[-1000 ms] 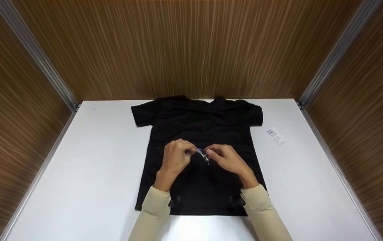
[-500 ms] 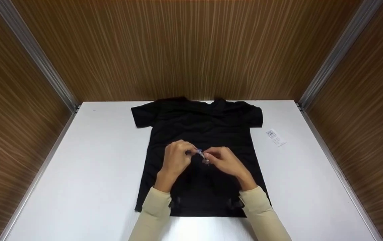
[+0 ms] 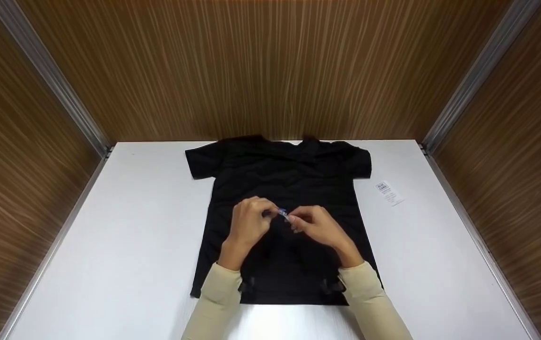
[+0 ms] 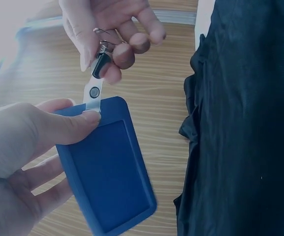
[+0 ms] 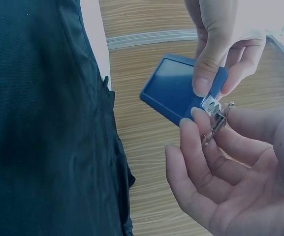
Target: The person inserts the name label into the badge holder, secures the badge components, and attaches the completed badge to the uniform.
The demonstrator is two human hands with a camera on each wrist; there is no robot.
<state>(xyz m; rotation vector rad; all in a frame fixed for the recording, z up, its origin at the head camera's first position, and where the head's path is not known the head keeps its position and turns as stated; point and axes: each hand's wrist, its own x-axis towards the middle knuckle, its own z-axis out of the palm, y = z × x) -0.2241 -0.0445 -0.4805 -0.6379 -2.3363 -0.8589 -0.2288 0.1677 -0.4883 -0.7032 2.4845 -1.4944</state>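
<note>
My left hand (image 3: 251, 219) pinches a blue badge holder (image 4: 110, 172) near the slot at its top edge, thumb lying by the strap. A short clear strap (image 4: 93, 92) with a metal snap runs from the holder to a small metal clip (image 5: 219, 120) with thin wire parts. The fingers of my right hand (image 3: 320, 226) pinch this clip, partly covering it. Both hands work close together over the middle of a black short-sleeved T-shirt (image 3: 284, 182), spread on the white table. In the head view the badge holder is mostly hidden behind my left hand.
A white printed card tag (image 3: 390, 193) lies on the white table (image 3: 138, 226) to the right of the shirt. Brown wood-patterned panels (image 3: 270, 71) with metal corner rails enclose the table at the back and both sides.
My right hand has shifted slightly left and its fingers have closed in on the clip, which shows less now. The left hand stays in place; shirt and tag have not moved.
</note>
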